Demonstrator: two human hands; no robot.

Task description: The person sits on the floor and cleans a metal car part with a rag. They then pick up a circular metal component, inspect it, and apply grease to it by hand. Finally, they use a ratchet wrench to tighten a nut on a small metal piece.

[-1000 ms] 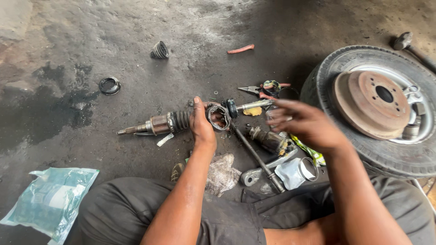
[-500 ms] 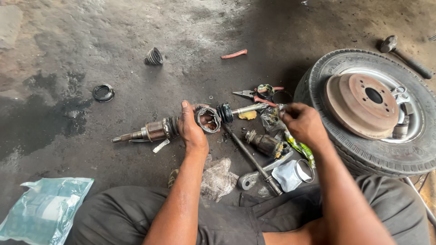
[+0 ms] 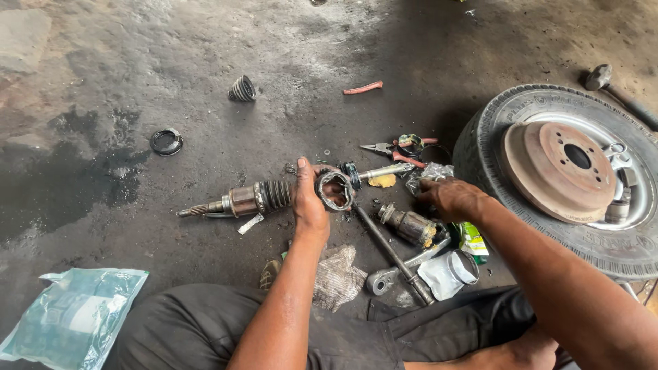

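My left hand (image 3: 308, 209) is wrapped around a greasy metal joint housing (image 3: 334, 190) at the end of a short axle shaft (image 3: 236, 201) with a ribbed black boot, lying on the concrete floor. The housing's open mouth faces up and towards me. To its right, my right hand (image 3: 449, 197) hovers palm down, fingers curled onto a crumpled clear plastic wrapper (image 3: 428, 171); whether it grips anything is hidden. A second metal joint part (image 3: 410, 225) lies just below that hand.
A tyre (image 3: 490, 137) with a rusty brake drum (image 3: 558, 168) lies at right. Pliers (image 3: 387, 147), a long rod (image 3: 391, 250), a rag (image 3: 339, 277), a white tub (image 3: 449, 274), a green packet (image 3: 471, 236), a loose boot (image 3: 241, 89), a ring (image 3: 166, 142) and a plastic bag (image 3: 68, 322) lie about.
My right hand has come down from above the pliers to the crumpled wrapper. My left hand has kept its grip on the joint housing.
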